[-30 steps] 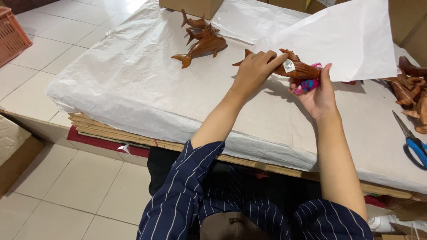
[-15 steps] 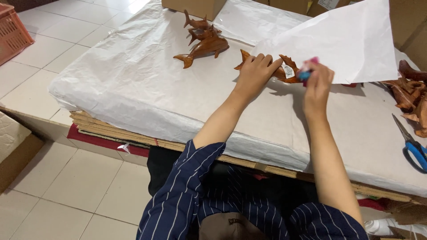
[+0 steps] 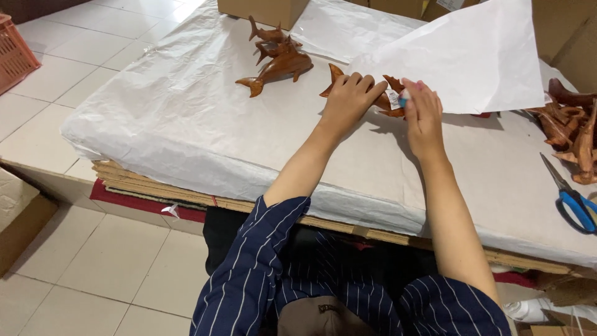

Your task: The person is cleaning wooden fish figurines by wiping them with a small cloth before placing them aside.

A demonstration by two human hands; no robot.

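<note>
A brown carved wooden dolphin (image 3: 384,94) with a small white tag lies on the paper-covered table (image 3: 186,118). My left hand (image 3: 348,99) rests over its tail end and holds it down. My right hand (image 3: 423,115) grips a small pink and blue tool (image 3: 407,93) pressed against the dolphin near the tag. A large white paper sheet (image 3: 460,56) is lifted just behind both hands and hides the far part of the dolphin.
More wooden dolphins (image 3: 277,59) lie stacked at the far left of the table, and another pile of carvings (image 3: 572,124) sits at the right. Blue-handled scissors (image 3: 572,199) lie near the right edge. A cardboard box (image 3: 261,9) stands at the back; an orange crate (image 3: 15,53) is on the floor.
Both hands and the dolphin have shifted away from me toward the lifted paper. My right hand turned over the dolphin, bringing the pink and blue tool onto it by the tag.
</note>
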